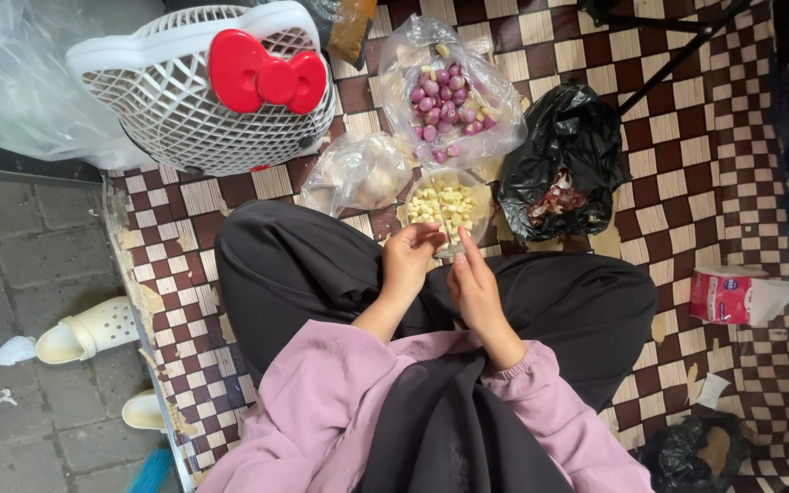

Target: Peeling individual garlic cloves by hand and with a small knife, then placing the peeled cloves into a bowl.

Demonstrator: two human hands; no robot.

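Both hands, left hand and right hand, meet just before the clear bowl of peeled cloves, fingers pinched together on something too small to identify; peeling apparently underway.

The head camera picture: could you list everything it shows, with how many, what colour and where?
Clear bowl: one, holds pale peeled cloves, in front of the hands.
Clear bag: one, holds purple unpeeled cloves, behind the bowl.
Second clear bag: one, pale contents, left of the bowl.
Black bag: one, holds peelings, right of the bowl.
Basket: one, white with red bow, top left.
Tissue pack: one, red and white, right.
Sandals: two, cream, on the paving at left.
Mat: one, brown and cream checks, under everything.
Left hand: fingertips pinching something small over the bowl.
Right hand: beside it, fingers raised.
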